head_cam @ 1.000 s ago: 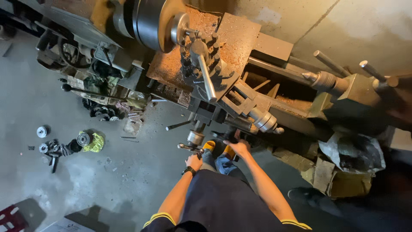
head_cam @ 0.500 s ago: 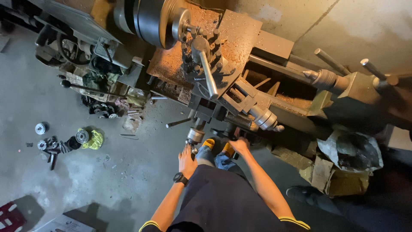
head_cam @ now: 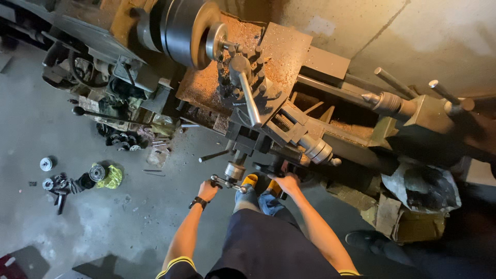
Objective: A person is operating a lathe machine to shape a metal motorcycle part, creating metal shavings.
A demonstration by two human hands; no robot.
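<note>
I stand at a large grey metal lathe [head_cam: 289, 108], looking down over my dark apron. My left hand [head_cam: 207, 190] is closed around the near grip of the small steel carriage handwheel [head_cam: 233, 173] on the lathe's front face, fingers wrapped tight on it. My right hand [head_cam: 287, 182] is curled over a dark lever or handle [head_cam: 268, 169] just right of that wheel; how firmly it grips I cannot tell, since the fingers are partly hidden.

The round dark chuck [head_cam: 178, 28] at the far left looks blurred at its face, which suggests rotation. The tool post with its long steel clamp lever [head_cam: 247, 93] sits just right of the chuck, on a carriage strewn with rust-brown chips. The tailstock [head_cam: 413, 106] stands well apart on the right.

Judgement: the chips indicate cutting is under way; the workpiece is hidden, so remaining work cannot be assessed. Loose steel discs [head_cam: 46, 164] lie on the concrete floor, far left.
</note>
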